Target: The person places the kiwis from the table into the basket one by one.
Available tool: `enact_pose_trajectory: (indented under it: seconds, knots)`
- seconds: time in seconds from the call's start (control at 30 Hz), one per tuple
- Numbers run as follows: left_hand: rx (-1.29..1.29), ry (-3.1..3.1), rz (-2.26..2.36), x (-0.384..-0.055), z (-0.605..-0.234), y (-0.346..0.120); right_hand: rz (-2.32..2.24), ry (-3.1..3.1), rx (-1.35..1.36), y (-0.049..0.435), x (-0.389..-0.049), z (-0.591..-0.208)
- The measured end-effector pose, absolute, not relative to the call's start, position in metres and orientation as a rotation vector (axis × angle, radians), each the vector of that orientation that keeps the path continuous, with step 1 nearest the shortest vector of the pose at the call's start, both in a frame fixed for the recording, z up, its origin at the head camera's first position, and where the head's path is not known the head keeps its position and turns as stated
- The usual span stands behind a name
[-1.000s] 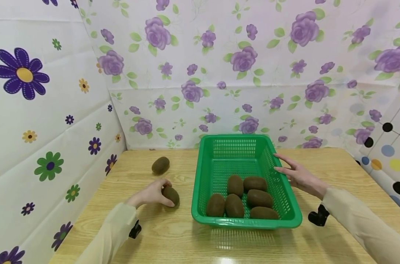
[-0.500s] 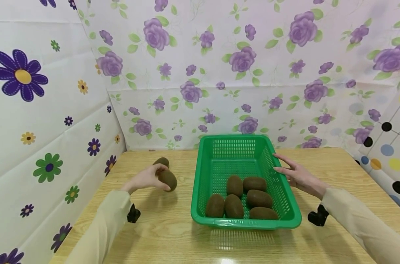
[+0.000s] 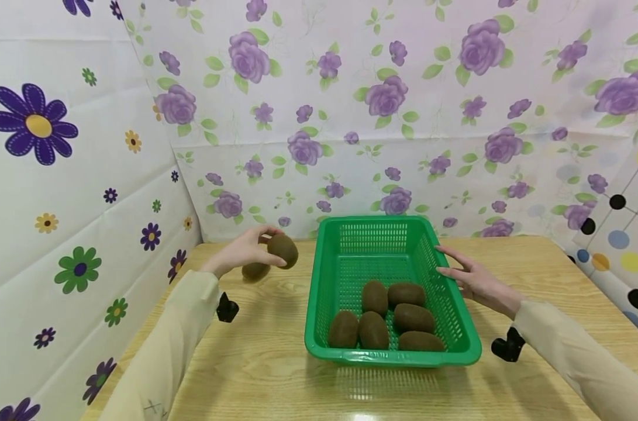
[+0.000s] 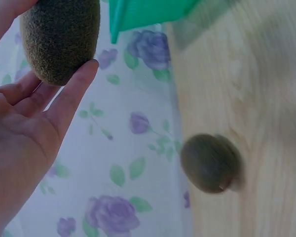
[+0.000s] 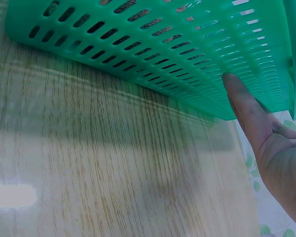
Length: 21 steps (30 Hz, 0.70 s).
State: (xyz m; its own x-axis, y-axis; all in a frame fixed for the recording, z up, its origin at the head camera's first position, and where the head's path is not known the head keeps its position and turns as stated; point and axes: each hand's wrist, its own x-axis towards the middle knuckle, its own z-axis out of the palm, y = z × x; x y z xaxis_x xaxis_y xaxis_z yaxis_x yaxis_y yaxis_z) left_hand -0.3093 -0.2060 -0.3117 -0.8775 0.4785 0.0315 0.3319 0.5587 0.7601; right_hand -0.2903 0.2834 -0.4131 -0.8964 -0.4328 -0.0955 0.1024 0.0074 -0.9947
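My left hand (image 3: 247, 248) grips a brown fuzzy kiwifruit (image 3: 283, 250) between thumb and fingers, raised above the back left of the table. In the left wrist view the held kiwifruit (image 4: 61, 37) is at the top. Behind and below it, a second kiwifruit (image 3: 255, 271) lies on the wood, partly covered by the hand. My right hand (image 3: 479, 283) touches the right side of a green plastic basket (image 3: 314, 292), its fingers straight and spread at the rim. The right wrist view shows one finger (image 5: 246, 103) against the slotted outer wall. Several kiwifruits (image 3: 373, 330) lie inside, toward the basket's near end.
The wooden table (image 3: 261, 368) runs back to a white cloth (image 3: 345, 169) with purple roses. Another flowered cloth (image 3: 103, 187) hangs along the left side. A dotted cloth (image 3: 624, 234) is at the right.
My left hand has lifted the kiwifruit off the table, carrying it back and then rightward, past the second kiwifruit. The right hand and the basket stay where they were.
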Motion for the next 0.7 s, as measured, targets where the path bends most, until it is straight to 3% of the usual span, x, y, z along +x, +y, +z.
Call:
enact_pose_trajectory:
  seconds: [0.37, 0.7]
  knots:
    - [0.811, 2.614, 1.179, -0.319, -0.286, -0.155, -1.943, 1.922, -0.381, 0.285, -0.291, -0.414]
    - [0.906, 2.522, 1.106, -0.333, -0.289, -0.109, -1.945, 1.915, -0.379, 0.285, -0.290, -0.414]
